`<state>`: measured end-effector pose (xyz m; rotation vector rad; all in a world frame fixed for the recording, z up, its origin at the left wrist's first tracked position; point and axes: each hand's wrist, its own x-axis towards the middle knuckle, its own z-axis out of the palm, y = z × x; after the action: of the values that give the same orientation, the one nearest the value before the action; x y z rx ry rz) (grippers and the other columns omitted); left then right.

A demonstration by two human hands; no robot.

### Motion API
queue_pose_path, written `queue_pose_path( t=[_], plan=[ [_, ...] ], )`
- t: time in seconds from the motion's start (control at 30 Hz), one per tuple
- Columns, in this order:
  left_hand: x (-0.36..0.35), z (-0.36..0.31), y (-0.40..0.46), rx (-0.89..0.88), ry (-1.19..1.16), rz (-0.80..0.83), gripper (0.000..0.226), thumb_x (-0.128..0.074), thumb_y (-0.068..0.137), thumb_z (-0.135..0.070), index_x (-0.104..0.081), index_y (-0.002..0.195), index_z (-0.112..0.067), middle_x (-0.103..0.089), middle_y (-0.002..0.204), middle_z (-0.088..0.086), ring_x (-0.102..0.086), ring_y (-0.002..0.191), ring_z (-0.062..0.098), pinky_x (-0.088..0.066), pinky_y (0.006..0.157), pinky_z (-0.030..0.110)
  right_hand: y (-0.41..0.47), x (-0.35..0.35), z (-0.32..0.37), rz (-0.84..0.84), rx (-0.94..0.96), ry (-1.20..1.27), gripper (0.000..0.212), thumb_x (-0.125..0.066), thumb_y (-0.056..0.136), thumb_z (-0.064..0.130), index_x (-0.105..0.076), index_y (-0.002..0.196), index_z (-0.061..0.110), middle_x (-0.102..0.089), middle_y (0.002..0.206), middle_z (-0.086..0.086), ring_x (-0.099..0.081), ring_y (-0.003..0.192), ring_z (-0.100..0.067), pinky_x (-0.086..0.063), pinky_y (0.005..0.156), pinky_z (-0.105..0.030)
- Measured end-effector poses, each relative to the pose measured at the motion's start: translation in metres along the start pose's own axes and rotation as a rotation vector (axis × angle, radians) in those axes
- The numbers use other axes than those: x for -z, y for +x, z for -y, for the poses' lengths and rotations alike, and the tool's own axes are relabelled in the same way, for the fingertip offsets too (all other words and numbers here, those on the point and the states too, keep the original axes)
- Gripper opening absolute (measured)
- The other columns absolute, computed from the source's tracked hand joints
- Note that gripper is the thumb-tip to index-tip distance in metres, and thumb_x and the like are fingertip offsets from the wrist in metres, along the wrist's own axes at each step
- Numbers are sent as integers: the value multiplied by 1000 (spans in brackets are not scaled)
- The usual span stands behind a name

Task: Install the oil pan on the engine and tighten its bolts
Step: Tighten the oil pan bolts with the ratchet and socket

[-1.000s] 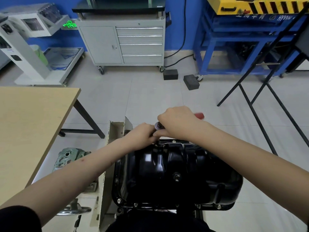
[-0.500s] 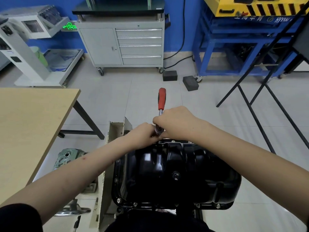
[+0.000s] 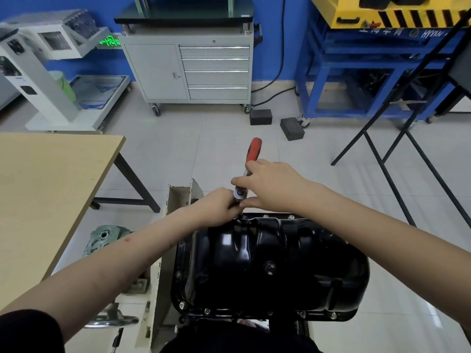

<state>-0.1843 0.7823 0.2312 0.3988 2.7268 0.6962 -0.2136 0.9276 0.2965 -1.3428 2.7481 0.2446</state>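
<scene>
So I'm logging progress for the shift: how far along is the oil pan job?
Done: the black oil pan sits on the engine, with bolts showing along its near flange. In hand: the right hand grips the red-handled ratchet at the far edge, the left hand steadying below its head. Left: whether the remaining bolts are tight can't be judged.

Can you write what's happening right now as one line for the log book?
step: tightening far-edge bolt | tool: ratchet, red handle pointing away | right hand: grips ratchet | left hand: steadies its head | oil pan: on engine
</scene>
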Motion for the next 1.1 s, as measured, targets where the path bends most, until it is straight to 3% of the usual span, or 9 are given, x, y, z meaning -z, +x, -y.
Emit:
queue_pose_path(
  t=[0.2, 0.27, 0.37, 0.43, 0.53, 0.63, 0.8, 0.97, 1.1],
  plan=[
    [-6, -4, 2, -169, 10, -33, 22, -43, 96, -16, -55, 84, -2, -57, 80, 11, -52, 78, 29, -37, 68, 31, 7, -1, -12, 53, 197, 91, 39, -56, 87, 28, -49, 126, 29, -41, 135, -1, -36, 125, -20, -40, 93, -36],
    [-3, -4, 1, -187, -38, -48, 26, -44, 95, -15, -47, 70, -16, -45, 66, -3, -43, 68, 23, -29, 62, 24, 11, -5, -16, 6, 242, 18, 43, -56, 87, 33, -46, 129, 31, -34, 142, 0, -25, 133, -19, -32, 98, -33],
    [1, 0, 2, -150, -51, 0, 21, -45, 94, -12, -54, 77, -3, -50, 71, 4, -44, 70, 22, -34, 64, 28, 17, -12, -25, -166, 331, -115, 43, -58, 81, 49, -56, 119, 27, -24, 150, -6, -10, 141, -21, -11, 108, -33],
    [3, 1, 2, -132, -42, 53, 18, -46, 91, -8, -57, 81, 2, -55, 76, 8, -46, 71, 23, -34, 64, 29, 20, -15, -26, -252, 452, -194, 48, -59, 77, 57, -63, 104, 17, -46, 136, -8, -26, 138, -25, -12, 113, -35],
    [6, -1, 2, -148, -70, 72, 13, -48, 87, -1, -59, 80, 1, -54, 75, 3, -44, 71, 18, -29, 60, 18, 30, -23, -24, -466, 638, -188, 49, -68, 72, 55, -61, 71, 6, -64, 75, -6, -64, 85, -25, -48, 93, -35],
    [7, 0, 3, -136, -97, 86, 13, -47, 85, 5, -58, 81, -1, -53, 77, 5, -43, 74, 17, -31, 59, 13, 42, -21, -19, -487, 744, -88, 45, -74, 66, 46, -57, 59, 4, -56, 54, -7, -55, 54, -24, -52, 63, -28],
    [4, 8, 2, -76, -166, 98, 16, -41, 83, 5, -52, 82, -6, -50, 70, -3, -41, 63, 6, -36, 56, 11, 52, -25, -12, -483, 683, -18, 43, -77, 57, 41, -52, 46, 8, -48, 37, -4, -44, 36, -21, -37, 48, -21],
    [2, 11, 2, -45, -235, 81, 31, -40, 84, 3, -47, 73, -24, -46, 68, -10, -41, 61, 0, -36, 54, 7, 50, -37, -8, -581, 585, -17, 39, -77, 54, 37, -52, 44, 9, -46, 33, -4, -41, 31, -20, -36, 47, -20],
    [0, 14, 4, -4, -245, 90, 22, -41, 84, 1, -50, 74, -17, -46, 66, -10, -45, 59, -2, -35, 54, 8, 46, -40, -10, -588, 550, 65, 36, -79, 52, 30, -51, 46, 7, -45, 35, -5, -41, 34, -21, -38, 49, -23]
  ],
)
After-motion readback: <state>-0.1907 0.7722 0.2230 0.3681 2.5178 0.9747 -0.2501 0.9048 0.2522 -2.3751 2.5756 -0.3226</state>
